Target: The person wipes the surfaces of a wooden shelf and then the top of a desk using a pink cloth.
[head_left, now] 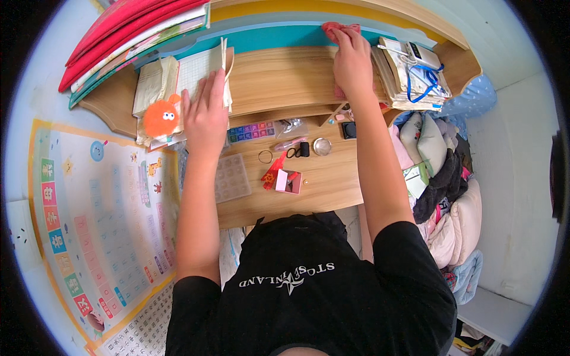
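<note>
My left hand [205, 111] lies with its fingers stretched out against a grid-ruled notebook [196, 66] in the stack of books on the left of the wooden shelf [280, 80]. An orange fluffy toy with googly eyes [161, 118] sits on that stack, left of the hand. At the back right of the shelf, my right hand [354, 62] grips a red cloth [331, 30] against the teal back panel [276, 38]. Part of the cloth hangs below the hand, and the palm side is hidden. Beside it on the right stands a pile of books [392, 75].
A white device [423, 54] and a blue strap [421, 86] top the right pile. On the desk [329, 187] below are a pink box [289, 182], a round tin [322, 146], a clear mould tray [232, 178] and a pen [289, 143]. Bedding and cushions [432, 142] lie right.
</note>
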Demonstrator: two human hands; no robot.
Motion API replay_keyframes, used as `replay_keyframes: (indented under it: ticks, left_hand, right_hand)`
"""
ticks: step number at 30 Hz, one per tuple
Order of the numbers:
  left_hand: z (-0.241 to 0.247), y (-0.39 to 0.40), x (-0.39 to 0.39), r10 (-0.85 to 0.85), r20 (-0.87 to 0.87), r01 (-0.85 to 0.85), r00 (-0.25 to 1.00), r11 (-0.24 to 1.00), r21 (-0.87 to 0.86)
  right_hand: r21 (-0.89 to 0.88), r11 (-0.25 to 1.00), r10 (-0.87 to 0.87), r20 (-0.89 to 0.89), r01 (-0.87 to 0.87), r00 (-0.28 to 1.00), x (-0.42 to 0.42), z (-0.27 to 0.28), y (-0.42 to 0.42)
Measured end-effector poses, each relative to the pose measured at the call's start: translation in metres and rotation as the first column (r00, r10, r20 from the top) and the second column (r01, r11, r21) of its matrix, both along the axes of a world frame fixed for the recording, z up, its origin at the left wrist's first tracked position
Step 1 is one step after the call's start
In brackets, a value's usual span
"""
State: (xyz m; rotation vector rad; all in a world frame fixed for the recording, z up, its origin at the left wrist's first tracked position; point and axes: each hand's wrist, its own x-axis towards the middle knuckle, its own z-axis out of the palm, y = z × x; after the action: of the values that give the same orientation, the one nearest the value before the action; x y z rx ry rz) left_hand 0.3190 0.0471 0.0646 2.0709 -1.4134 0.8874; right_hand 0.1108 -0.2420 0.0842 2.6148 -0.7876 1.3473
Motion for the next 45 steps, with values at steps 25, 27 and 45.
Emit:
replay_keyframes:
  ticks: [25,27,45]
  left_hand:
    - [0.001,0.001,-0.006,0.014,-0.036,-0.012,0.999,0.999,0.046]
    - [0.001,0.002,-0.006,-0.001,-0.037,0.002,0.999,1.0,0.031]
    - [0.004,0.004,-0.008,-0.002,-0.051,0.005,0.999,0.998,0.058]
  right_hand:
    - [0.296,0.951,-0.028,-0.215,0.093,0.976,-0.041,-0.025,-0.05]
    - [0.296,0.952,0.005,-0.26,0.075,0.966,-0.04,-0.016,-0.051]
    - [0.102,0.986,0.133,0.0,-0.132,0.991,-0.004,-0.007,-0.012]
